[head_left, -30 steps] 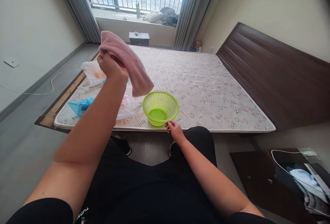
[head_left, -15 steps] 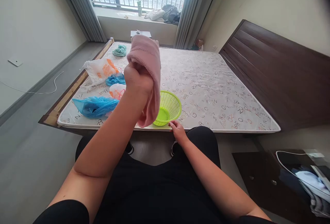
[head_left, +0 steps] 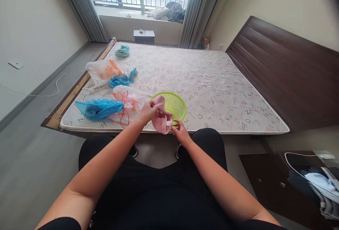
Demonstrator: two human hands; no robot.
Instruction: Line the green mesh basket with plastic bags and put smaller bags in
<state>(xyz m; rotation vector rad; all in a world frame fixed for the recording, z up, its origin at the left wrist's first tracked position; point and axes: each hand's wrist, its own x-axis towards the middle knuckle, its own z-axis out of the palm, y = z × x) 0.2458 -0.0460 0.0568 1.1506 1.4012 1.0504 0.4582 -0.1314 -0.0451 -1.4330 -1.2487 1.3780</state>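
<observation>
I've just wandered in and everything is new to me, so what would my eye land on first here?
Probably the bright green basket at the near edge of the patterned mattress, with a pink cloth in the left hand partly covering it. Next might come the blue plastic bag lying left of it, near the mattress's front edge. The dark headboard also stands out, along the mattress's right side.

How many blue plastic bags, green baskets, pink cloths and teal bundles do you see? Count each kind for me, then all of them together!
Blue plastic bags: 2
Green basket: 1
Pink cloth: 1
Teal bundle: 1
Total: 5
</observation>
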